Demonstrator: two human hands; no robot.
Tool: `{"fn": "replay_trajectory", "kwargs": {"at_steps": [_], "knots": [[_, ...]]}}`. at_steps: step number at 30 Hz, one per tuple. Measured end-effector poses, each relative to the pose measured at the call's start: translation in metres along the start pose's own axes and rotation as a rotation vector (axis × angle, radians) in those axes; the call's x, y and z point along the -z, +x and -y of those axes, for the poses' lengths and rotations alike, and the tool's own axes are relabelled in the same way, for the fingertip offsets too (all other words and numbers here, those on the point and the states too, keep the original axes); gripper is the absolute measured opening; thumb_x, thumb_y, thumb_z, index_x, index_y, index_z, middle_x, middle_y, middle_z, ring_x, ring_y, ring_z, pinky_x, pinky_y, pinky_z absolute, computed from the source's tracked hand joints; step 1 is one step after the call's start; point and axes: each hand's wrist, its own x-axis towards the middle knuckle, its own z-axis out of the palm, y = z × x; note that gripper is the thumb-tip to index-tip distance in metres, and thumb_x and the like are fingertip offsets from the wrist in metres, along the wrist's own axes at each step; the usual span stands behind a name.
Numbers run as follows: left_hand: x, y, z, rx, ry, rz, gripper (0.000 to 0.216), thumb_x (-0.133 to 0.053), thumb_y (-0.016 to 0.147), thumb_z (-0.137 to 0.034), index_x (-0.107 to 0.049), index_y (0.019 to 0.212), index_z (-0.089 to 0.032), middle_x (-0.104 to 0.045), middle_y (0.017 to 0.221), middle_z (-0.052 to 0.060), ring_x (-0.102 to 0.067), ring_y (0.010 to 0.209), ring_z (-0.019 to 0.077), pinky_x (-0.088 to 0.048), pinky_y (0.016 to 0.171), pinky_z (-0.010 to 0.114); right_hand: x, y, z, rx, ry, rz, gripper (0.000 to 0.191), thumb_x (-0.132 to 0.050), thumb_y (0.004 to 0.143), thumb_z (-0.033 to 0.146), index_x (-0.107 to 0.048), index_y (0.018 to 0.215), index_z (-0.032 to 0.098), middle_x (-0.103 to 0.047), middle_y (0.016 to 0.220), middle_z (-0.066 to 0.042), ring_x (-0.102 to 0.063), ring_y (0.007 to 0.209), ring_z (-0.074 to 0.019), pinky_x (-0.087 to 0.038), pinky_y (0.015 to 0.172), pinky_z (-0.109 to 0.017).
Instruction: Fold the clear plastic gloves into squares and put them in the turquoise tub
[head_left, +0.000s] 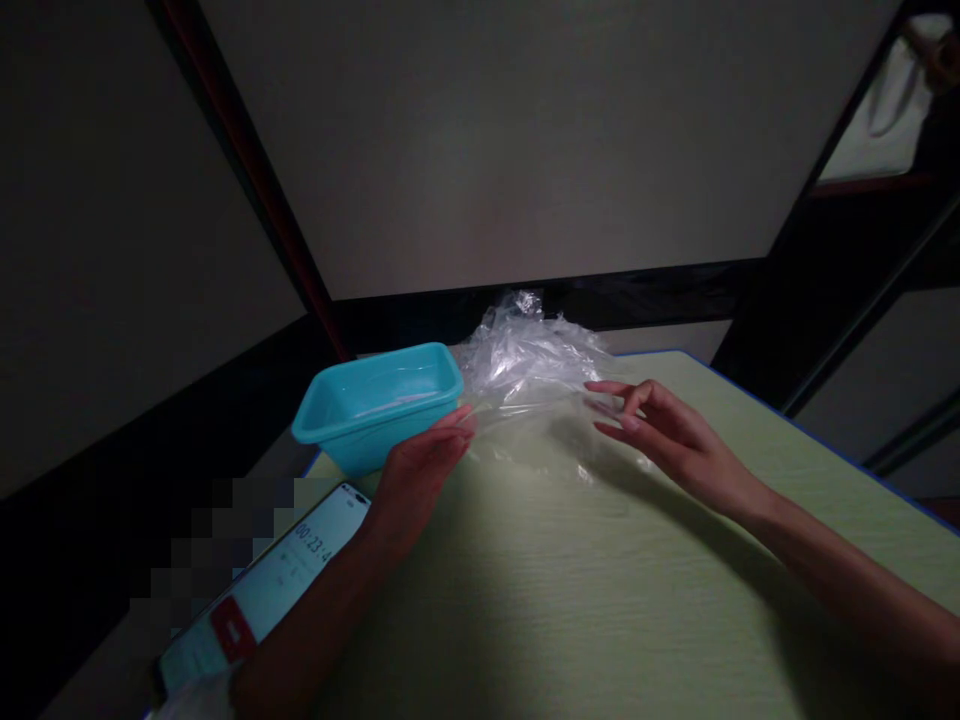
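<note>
A heap of clear plastic bags lies at the far edge of a pale green table. One thin clear sheet is stretched flat between my hands. My left hand pinches its left edge with closed fingers, right beside a turquoise plastic tub. My right hand reaches in from the right with fingers extended over the sheet's right edge, fingertips touching it.
A smartphone showing a running timer lies at the table's left edge, partly under my left forearm. Grey walls with dark trim rise behind the table. The table's blue-edged right side runs diagonally toward dark frames.
</note>
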Motion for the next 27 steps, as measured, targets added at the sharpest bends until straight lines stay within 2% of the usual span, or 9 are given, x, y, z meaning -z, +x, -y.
{"fn": "replay_trajectory", "kwargs": {"at_steps": [4, 8, 12, 16, 19, 22, 24, 27], "knots": [[0.004, 0.000, -0.004, -0.120, 0.070, 0.102, 0.014, -0.076, 0.062, -0.035, -0.072, 0.069, -0.023, -0.056, 0.126, 0.002, -0.039, 0.126, 0.0261, -0.025, 0.107, 0.039, 0.007, -0.001, 0.010, 0.201, -0.190, 0.004, 0.014, -0.055, 0.084, 0.032, -0.050, 0.074, 0.023, -0.054, 0.125, -0.005, -0.047, 0.117, -0.0243, -0.038, 0.096, -0.044], [0.012, 0.001, -0.005, -0.104, 0.341, 0.211, 0.009, -0.070, 0.066, -0.030, -0.072, 0.069, -0.022, -0.052, 0.131, 0.002, -0.038, 0.126, 0.0287, -0.027, 0.104, 0.042, 0.022, 0.000, 0.015, 0.213, -0.451, 0.180, 0.014, -0.056, 0.082, 0.030, -0.057, 0.072, 0.021, -0.052, 0.126, -0.008, -0.049, 0.114, -0.0264, -0.038, 0.094, -0.045], [0.022, 0.001, -0.002, -0.090, 0.714, 0.333, 0.008, -0.064, 0.066, -0.023, -0.069, 0.061, -0.020, -0.057, 0.123, 0.005, -0.049, 0.115, 0.0295, -0.029, 0.101, 0.043, 0.035, 0.000, 0.018, 0.120, -0.559, 0.419, 0.019, -0.055, 0.082, 0.029, -0.059, 0.067, 0.019, -0.057, 0.114, -0.010, -0.052, 0.108, -0.0254, -0.041, 0.089, -0.042], [0.025, -0.001, -0.002, -0.093, 0.907, 0.465, 0.010, -0.060, 0.068, -0.018, -0.067, 0.059, -0.018, -0.060, 0.118, 0.005, -0.053, 0.106, 0.0250, -0.037, 0.094, 0.037, 0.040, -0.004, 0.025, -0.058, -0.537, 0.618, 0.019, -0.056, 0.082, 0.027, -0.062, 0.066, 0.017, -0.059, 0.098, -0.009, -0.058, 0.089, -0.0202, -0.047, 0.070, -0.032], [0.024, -0.003, -0.004, -0.016, 0.949, 0.589, 0.010, -0.060, 0.068, -0.016, -0.069, 0.063, -0.016, -0.056, 0.121, 0.006, -0.059, 0.088, 0.0189, -0.045, 0.075, 0.028, 0.041, -0.009, 0.030, -0.220, -0.474, 0.762, 0.013, -0.059, 0.078, 0.023, -0.063, 0.068, 0.015, -0.058, 0.091, -0.008, -0.057, 0.070, -0.0137, -0.045, 0.057, -0.025], [0.024, -0.003, -0.006, 0.084, 0.940, 0.713, 0.011, -0.060, 0.069, -0.016, -0.071, 0.067, -0.014, -0.054, 0.119, 0.006, -0.055, 0.063, 0.0087, -0.041, 0.054, 0.019, 0.044, -0.012, 0.030, -0.322, -0.398, 0.895, 0.007, -0.063, 0.073, 0.020, -0.065, 0.069, 0.014, -0.058, 0.079, -0.005, -0.055, 0.064, -0.0114, -0.043, 0.053, -0.022], [0.026, -0.004, -0.009, 0.125, 0.917, 0.793, 0.010, -0.062, 0.069, -0.018, -0.072, 0.068, -0.015, -0.055, 0.116, 0.005, -0.052, 0.059, 0.0064, -0.039, 0.051, 0.018, 0.047, -0.013, 0.028, -0.372, -0.336, 0.951, 0.009, -0.064, 0.072, 0.022, -0.066, 0.071, 0.013, -0.058, 0.076, -0.005, -0.055, 0.062, -0.0114, -0.043, 0.051, -0.021], [0.028, -0.004, -0.016, 0.152, 0.901, 0.884, 0.010, -0.064, 0.070, -0.021, -0.073, 0.072, -0.017, -0.057, 0.112, 0.003, -0.051, 0.059, 0.0058, -0.037, 0.051, 0.016, 0.050, -0.014, 0.026, -0.450, -0.252, 0.946, 0.016, -0.064, 0.072, 0.028, -0.067, 0.078, 0.013, -0.058, 0.081, -0.006, -0.055, 0.053, -0.0084, -0.041, 0.044, -0.020]]}}
